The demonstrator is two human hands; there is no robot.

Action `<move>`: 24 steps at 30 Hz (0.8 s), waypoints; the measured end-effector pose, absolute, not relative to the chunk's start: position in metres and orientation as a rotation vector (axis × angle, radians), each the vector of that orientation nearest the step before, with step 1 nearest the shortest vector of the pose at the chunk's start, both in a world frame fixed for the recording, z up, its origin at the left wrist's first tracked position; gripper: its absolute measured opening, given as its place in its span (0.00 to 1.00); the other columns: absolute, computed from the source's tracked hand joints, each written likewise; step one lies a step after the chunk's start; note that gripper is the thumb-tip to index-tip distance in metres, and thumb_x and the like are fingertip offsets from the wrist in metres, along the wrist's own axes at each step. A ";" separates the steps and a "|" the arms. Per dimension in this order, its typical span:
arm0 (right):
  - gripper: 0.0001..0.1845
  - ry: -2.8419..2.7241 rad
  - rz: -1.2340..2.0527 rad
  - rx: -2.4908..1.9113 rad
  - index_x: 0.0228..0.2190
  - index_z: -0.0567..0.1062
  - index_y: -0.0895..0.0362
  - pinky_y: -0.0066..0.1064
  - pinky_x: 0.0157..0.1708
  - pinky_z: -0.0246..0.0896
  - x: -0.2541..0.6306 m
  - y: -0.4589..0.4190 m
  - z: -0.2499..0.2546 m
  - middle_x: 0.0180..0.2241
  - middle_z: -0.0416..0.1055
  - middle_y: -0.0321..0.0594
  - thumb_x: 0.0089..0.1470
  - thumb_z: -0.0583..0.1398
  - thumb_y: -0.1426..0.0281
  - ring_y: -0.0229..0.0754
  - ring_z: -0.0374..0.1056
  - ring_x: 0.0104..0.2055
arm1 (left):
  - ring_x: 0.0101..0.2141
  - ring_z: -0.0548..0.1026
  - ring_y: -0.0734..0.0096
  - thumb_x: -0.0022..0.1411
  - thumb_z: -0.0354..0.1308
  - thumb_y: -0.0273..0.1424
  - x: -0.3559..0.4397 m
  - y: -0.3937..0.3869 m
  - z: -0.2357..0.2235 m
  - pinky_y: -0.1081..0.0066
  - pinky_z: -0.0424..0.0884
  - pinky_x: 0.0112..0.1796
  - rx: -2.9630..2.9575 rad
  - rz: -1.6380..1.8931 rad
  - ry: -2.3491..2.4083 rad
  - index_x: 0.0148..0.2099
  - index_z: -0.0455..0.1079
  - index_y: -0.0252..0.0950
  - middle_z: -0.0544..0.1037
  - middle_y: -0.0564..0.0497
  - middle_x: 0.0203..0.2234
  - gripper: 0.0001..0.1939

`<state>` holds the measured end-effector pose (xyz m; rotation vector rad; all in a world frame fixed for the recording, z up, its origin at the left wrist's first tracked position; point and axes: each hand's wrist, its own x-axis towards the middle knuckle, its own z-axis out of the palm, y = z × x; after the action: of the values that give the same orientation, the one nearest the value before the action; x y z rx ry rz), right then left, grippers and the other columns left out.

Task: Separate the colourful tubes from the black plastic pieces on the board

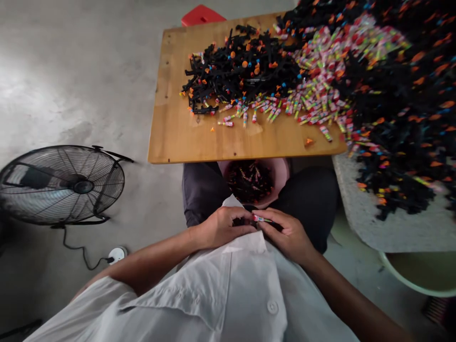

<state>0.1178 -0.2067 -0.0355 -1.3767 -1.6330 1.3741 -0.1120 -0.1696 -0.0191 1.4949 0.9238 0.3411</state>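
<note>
While the person sits with the legs partly under a rectangular yellow-brown wooden surface (199,145), both bare hands meet above the lap, before the white buttoned shirt (249,289). The grip of the right hand (289,232) is closed, by thumb and fingers, on a small bottle-shaped piece of white, red and green colours (261,219). This piece is between the two hands, and its red end points to the left hand (225,227). The left fingertips are close to this end, but I cannot tell whether they clamp it or only touch it.

Between the legs there is a round pink plastic bucket (282,175), which contains many small dark and coloured pieces. On the wooden surface lies a heap of black gun-shaped pieces (245,71) with orange and blue parts; beside it spreads a pile of similar bottle-shaped pieces (320,76). Further right, a grey speckled surface (402,232) carries more black pieces. At the left, a round black wire-cage fan (83,186) stands on the grey floor (138,199).
</note>
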 end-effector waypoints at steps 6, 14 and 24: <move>0.15 -1.652 1.344 -1.370 0.50 0.84 0.48 0.36 0.47 0.75 0.121 -0.213 -0.036 0.46 0.82 0.41 0.65 0.62 0.65 0.46 0.78 0.46 | 0.37 0.77 0.71 0.71 0.61 0.38 -0.111 -0.172 -0.019 0.73 0.71 0.39 1.683 0.289 0.839 0.44 0.78 0.34 0.79 0.50 0.36 0.12; 0.16 -1.673 1.306 -1.402 0.52 0.83 0.48 0.37 0.46 0.74 0.126 -0.220 -0.037 0.44 0.81 0.42 0.67 0.61 0.62 0.46 0.77 0.44 | 0.38 0.77 0.67 0.74 0.57 0.39 -0.105 -0.175 -0.013 0.70 0.72 0.41 1.863 0.287 0.829 0.47 0.78 0.34 0.78 0.47 0.37 0.14; 0.19 -1.884 1.176 -1.294 0.58 0.78 0.46 0.34 0.42 0.72 0.135 -0.224 -0.041 0.39 0.78 0.40 0.69 0.59 0.65 0.43 0.75 0.40 | 0.37 0.77 0.69 0.75 0.55 0.39 -0.105 -0.175 -0.009 0.72 0.72 0.39 1.934 0.257 0.799 0.48 0.77 0.36 0.77 0.48 0.36 0.14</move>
<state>0.1351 -0.2245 -0.0406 -1.2937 -1.8841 1.1760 -0.1053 -0.1751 -0.0095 1.9342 0.7988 0.2565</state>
